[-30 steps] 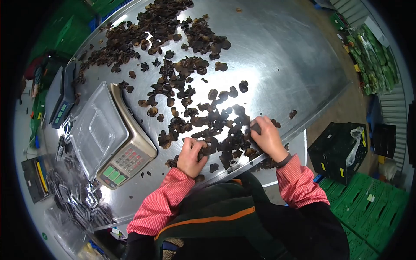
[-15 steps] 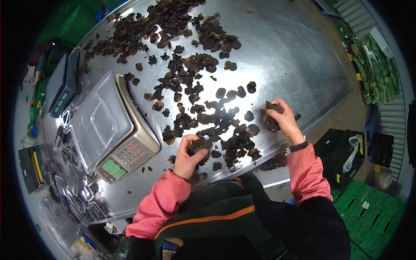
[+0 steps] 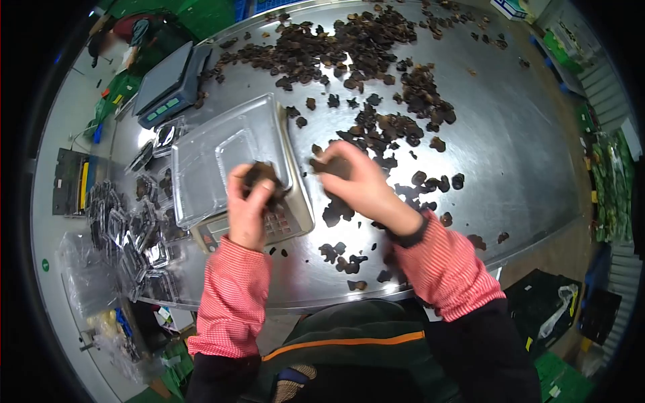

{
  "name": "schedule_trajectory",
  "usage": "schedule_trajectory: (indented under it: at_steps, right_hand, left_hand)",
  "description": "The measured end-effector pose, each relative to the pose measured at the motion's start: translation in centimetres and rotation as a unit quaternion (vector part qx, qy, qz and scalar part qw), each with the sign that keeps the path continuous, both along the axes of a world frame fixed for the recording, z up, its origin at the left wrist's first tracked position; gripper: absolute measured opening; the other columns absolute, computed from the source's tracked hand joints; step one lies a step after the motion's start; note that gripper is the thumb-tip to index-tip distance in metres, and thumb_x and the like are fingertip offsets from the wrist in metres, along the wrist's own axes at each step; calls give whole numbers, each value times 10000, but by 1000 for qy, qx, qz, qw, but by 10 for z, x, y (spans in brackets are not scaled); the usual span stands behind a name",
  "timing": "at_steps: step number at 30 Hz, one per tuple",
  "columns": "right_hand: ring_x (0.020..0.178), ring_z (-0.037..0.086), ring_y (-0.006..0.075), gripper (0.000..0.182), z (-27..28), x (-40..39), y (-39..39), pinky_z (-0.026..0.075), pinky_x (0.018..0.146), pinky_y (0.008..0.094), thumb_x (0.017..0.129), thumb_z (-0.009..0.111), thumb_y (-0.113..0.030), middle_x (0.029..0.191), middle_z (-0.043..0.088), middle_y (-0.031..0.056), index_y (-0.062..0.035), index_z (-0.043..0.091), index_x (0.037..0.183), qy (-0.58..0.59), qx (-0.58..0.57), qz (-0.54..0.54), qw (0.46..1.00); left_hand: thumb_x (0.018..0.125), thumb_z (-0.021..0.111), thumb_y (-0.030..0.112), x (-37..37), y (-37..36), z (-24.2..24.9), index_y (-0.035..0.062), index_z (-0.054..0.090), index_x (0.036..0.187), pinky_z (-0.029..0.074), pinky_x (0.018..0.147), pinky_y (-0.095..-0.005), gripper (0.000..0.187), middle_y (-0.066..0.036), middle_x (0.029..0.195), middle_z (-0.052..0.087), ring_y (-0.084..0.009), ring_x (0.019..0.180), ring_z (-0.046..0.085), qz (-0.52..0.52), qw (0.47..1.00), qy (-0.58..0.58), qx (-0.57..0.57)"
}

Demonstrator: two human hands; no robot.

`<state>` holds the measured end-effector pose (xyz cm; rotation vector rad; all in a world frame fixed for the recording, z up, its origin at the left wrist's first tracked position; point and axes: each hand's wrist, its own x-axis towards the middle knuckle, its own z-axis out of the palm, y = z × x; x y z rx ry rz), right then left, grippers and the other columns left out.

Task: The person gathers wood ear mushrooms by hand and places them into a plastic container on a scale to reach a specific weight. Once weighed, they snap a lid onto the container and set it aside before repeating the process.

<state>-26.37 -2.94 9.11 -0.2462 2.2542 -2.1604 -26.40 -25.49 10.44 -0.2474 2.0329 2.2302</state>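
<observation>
The person stands at a big shiny metal table [image 3: 510,154] with both hands up over a scale [image 3: 295,208]. The left hand [image 3: 250,205] is curled shut around a clump of dark mushrooms [image 3: 261,176], and it holds them right at the near edge of a clear plastic tray [image 3: 215,158] that sits on top of the scale. The right hand [image 3: 356,183] is closed on another dark bunch [image 3: 330,165], just beside the right side of the scale and a little above the table. The two hands are near each other, with the corner of the scale between them. Both arms have red checked sleeves [image 3: 232,302], and the right wrist has a dark band [image 3: 407,235] on it. Lots of loose dark mushroom pieces [image 3: 376,127] lie spread over the table past the hands, and a few small ones [image 3: 342,258] lie close to the person's body. A second scale [image 3: 171,87] sits farther back on the left. Beside the left arm, a heap of empty clear boxes [image 3: 138,242] is piled at the table's edge. Off to the right, on the floor, there is a black crate [image 3: 547,305].
</observation>
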Motion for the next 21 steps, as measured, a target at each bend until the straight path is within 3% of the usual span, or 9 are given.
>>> schedule_trajectory:
  at_steps: [2,4,7,8,10,13,16,20,21]
  right_hand:
    - [862,629,149,291,0,-39,-51,520,769,304,849,715,-155,934,654,53,-37,578,1076,10,17,30,999]
    - [851,663,201,383,1,-70,-95,541,757,338,849,734,-197,919,672,114,-3,563,1132,98,64,13,993]
    - [965,673,402,672,24,-84,-134,545,817,450,889,691,-392,1026,644,297,74,469,1319,40,183,22,982]
    - [957,633,490,638,22,-85,-140,528,854,486,853,705,-428,1084,585,375,47,487,1219,17,163,25,986]
    - [932,642,475,605,34,-71,-134,539,821,485,887,681,-421,1104,564,350,23,482,1247,21,225,27,974]
    - [896,650,452,538,30,-47,-95,548,782,474,918,653,-412,1059,563,283,-33,494,1265,83,259,-14,962]
    - [815,650,333,430,-6,-32,-21,549,698,439,867,709,-368,1022,581,169,-104,590,1185,59,391,-100,913]
    - [805,649,333,299,-68,3,92,539,666,458,814,735,-258,990,595,143,-88,631,1037,13,585,-191,788]
    - [790,649,347,245,-93,12,117,540,666,460,824,717,-242,968,604,151,-75,633,984,-3,589,-160,792]
  left_hand:
    - [873,732,155,-21,-29,11,146,520,1230,488,678,-217,415,-8,1044,618,-106,847,625,75,992,51,-83]
    - [902,704,182,-40,-57,4,160,520,1282,518,749,-277,423,-31,1173,593,-123,1010,595,116,988,52,-84]
    - [934,674,181,-51,-80,1,173,478,1379,518,814,-289,486,-61,1356,493,-162,1139,545,96,988,30,-116]
    - [945,656,166,-50,-80,3,180,446,1434,516,849,-309,532,-73,1406,458,-177,1162,544,88,990,9,-114]
    - [946,648,147,-49,-85,-6,151,444,1445,512,866,-317,539,-83,1399,476,-208,1181,543,76,989,24,-123]
    - [943,643,113,-45,-97,-31,116,485,1412,507,885,-316,495,-82,1348,511,-217,1186,543,41,946,171,-271]
    - [945,633,93,-18,-61,-6,87,546,1350,502,892,-309,415,-69,1271,553,-192,1136,563,72,899,216,-373]
    - [910,628,-16,9,0,-26,40,642,1114,492,699,-226,212,-37,1025,620,-112,852,595,-89,908,272,-306]
    - [889,633,-25,15,20,-31,43,660,1057,478,666,-228,183,-43,977,623,-115,830,594,-112,906,263,-313]
